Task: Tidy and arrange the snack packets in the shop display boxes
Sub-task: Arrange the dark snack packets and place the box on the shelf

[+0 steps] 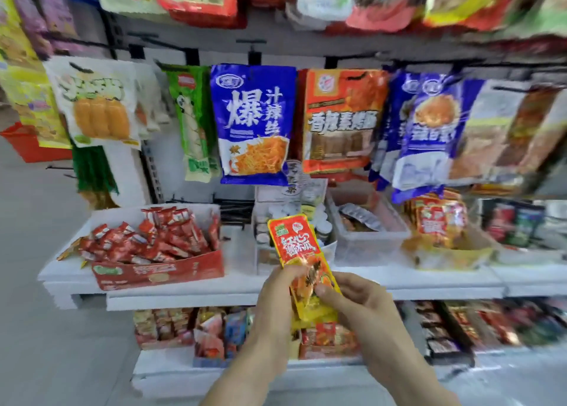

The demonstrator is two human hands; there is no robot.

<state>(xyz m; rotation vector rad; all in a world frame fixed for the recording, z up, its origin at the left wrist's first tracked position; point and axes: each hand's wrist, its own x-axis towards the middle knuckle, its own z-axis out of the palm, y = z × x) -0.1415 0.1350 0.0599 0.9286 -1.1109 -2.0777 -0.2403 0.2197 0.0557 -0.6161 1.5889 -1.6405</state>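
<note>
Both my hands hold one long orange and yellow snack packet (296, 246) upright in front of the white shelf (239, 286). My left hand (276, 304) pinches its lower left edge. My right hand (359, 301) grips its lower right side with the thumb on the front. A red display box (159, 272) heaped with small red packets sits on the shelf to the left. A clear plastic box (368, 246) and a yellow box (451, 257) of orange packets stand to the right.
Large bags hang on hooks above the shelf, among them a blue one (254, 123) and an orange one (340, 120). A lower shelf (171, 362) carries more boxes of packets. A small clear tub of jars (267, 240) stands behind the held packet. Grey floor lies left.
</note>
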